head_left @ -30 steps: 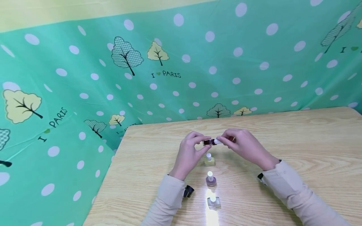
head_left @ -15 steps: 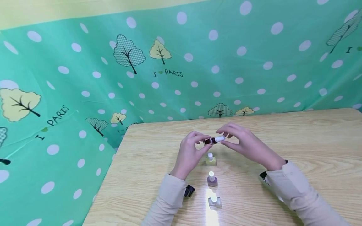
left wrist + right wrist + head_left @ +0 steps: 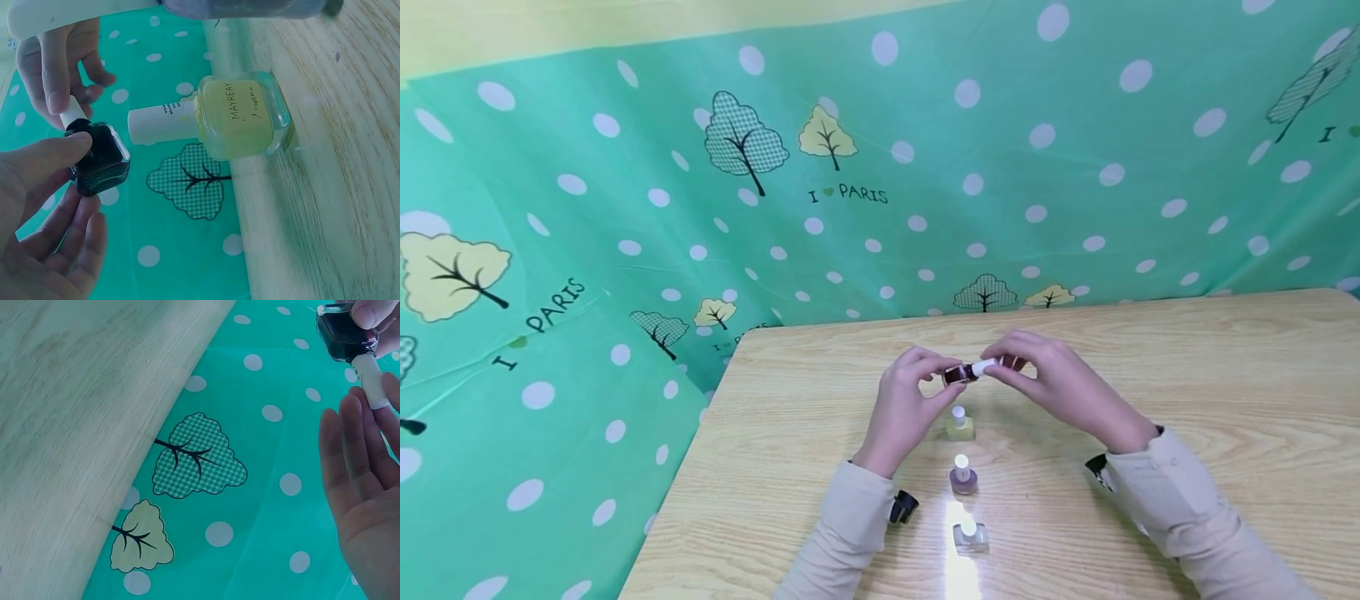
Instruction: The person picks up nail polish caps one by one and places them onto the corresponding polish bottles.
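A dark red nail polish bottle (image 3: pixel 958 374) is held tilted on its side above the table, its white cap (image 3: pixel 984 367) pointing right. My left hand (image 3: pixel 906 408) grips the glass body between thumb and fingers. From the other side, my right hand (image 3: pixel 1060 383) pinches the cap; in the right wrist view the cap (image 3: pixel 371 381) lies between thumb and fingertips, with the other fingers extended. Just below the hands stands a yellow nail polish bottle (image 3: pixel 959 428), upright with a white cap, its label legible in the left wrist view.
Nearer the front edge, a purple nail polish bottle (image 3: pixel 963 480) and a clear one (image 3: pixel 972 542) stand in line with the yellow one on the wooden table (image 3: pixel 790 433). A green dotted cloth (image 3: pixel 850 250) hangs behind the table and down its left side.
The right fingers loosened from the cap half a second ago, showing it fully, and now pinch it again. The left hand keeps its hold on the dark bottle.
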Demonstrator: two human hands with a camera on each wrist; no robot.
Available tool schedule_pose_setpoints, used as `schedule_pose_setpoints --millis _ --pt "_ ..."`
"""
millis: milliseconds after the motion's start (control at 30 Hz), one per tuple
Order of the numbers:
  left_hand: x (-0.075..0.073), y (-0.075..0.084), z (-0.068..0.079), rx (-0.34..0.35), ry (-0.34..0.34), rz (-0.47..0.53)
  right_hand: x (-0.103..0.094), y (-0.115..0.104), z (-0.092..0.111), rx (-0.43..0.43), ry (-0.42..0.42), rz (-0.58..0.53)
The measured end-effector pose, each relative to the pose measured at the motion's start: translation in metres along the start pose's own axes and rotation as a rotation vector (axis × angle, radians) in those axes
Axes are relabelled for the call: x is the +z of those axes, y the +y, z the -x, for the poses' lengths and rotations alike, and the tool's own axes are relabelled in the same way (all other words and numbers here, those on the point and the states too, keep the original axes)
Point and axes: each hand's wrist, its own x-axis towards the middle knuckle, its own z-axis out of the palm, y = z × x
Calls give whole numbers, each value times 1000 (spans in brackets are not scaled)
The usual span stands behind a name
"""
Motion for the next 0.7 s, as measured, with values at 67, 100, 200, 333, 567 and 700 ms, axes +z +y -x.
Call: schedule_pose_setpoints --millis 67,100,200,333,567,700 --pt "0 1 0 2 -4 8 0 0 0 22 6 2" --pt "0 1 0 2 -5 11 1 0 0 30 2 -4" --pt "-1 0 1 -6 1 11 1 -1 0 47 -21 -28" --pt "-1 -1 2 -3 3 4 -1 -1 1 46 -51 -39" --pt "-2 0 1 -2 5 12 -6 1 2 35 -73 4" --pt "-1 2 1 14 -3 6 -8 1 3 59 -76 24"
